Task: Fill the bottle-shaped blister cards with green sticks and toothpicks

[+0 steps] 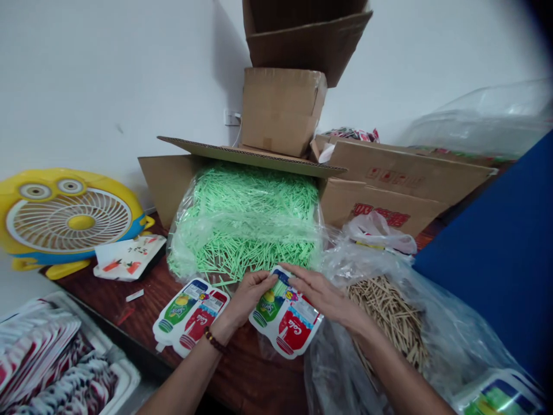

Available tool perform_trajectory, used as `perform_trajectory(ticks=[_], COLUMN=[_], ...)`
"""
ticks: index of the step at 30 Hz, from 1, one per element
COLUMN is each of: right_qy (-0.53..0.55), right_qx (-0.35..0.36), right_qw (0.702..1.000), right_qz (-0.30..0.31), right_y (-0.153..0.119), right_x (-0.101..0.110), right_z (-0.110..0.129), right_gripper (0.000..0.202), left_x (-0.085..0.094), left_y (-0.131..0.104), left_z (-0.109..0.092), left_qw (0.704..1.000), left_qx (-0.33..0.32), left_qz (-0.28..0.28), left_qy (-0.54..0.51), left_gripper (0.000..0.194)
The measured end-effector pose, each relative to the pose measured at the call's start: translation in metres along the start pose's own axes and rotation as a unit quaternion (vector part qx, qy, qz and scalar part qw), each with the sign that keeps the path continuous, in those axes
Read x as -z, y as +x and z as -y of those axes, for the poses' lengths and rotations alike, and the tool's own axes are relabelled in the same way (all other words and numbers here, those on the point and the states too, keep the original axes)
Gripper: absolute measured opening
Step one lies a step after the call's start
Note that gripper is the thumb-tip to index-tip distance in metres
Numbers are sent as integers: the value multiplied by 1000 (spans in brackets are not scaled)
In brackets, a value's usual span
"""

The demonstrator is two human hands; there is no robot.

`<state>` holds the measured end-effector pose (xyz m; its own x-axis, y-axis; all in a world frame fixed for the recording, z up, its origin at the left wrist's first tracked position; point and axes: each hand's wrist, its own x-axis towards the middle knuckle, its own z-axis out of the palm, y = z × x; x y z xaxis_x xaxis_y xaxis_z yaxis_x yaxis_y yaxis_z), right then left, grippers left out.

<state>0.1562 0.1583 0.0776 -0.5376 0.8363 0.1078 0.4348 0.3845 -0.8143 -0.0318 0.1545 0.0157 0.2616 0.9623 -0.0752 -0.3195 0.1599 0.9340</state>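
My left hand pinches the upper left edge of a bottle-shaped packet, printed with a green Sprite bottle and a red Cola bottle. Over the packet's top right lies my right hand, its fingers stretched out across the card. Pale green strips show at the top of the green bottle, near my fingertips. A second packet of the same kind lies on the table, left of my left wrist. Just beyond my hands, a clear bag holds many thin green sticks.
Brown sticks fill a clear bag at right, beside a blue panel. A yellow fan and a tissue pack stand left. Cardboard boxes are stacked behind. Stacked packets fill a white bin at lower left.
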Motion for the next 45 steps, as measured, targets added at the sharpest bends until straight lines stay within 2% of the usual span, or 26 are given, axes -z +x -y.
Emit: perform_trajectory(ticks=[3,7,14,20,24,28,31,35,39,43,45], right_qy=[-13,3,45,28,-5,-4,-31,-32,-58,-25,4], right_qx=[19,42,74,37,41,81,98,79,83,36,11], right_qw=[1000,997,996,995,998,995,994,994,994,996,997], right_qz=[6,-61,-33,-92,-57,-58,-25,-71,-37,-81,-79], right_y=[-5,-11,-16,-25,-32,-34,-35,-39,-45,-50,-52], right_x=[-2,1,0,1,2,2,4,7,7,8,7], right_z=[-3,-4,4,17,24,26,28,30,29,24,22], right_gripper=[47,33,26,23,18,20,18,18,20,19,17], left_x=[0,0,-7,-12,-19,-27,-30,-32,-37,-41,-42], left_y=[-3,-8,-17,-26,-32,-37,-40,-43,-49,-61,-68], left_z=[1,-1,-7,-9,-12,-14,-14,-15,-17,-20,-20], left_qw=[1000,999,999,999,999,999,998,998,999,1000,998], left_qx=[-4,-12,-14,-37,-43,-53,-57,-52,-44,-1,25], left_qz=[-12,-29,-24,-24,-11,-5,-11,-20,-17,27,58], left_qy=[-4,-17,-24,-27,-13,-1,9,7,2,-10,-10], left_gripper=[26,26,29,26,27,27,26,25,25,29,31])
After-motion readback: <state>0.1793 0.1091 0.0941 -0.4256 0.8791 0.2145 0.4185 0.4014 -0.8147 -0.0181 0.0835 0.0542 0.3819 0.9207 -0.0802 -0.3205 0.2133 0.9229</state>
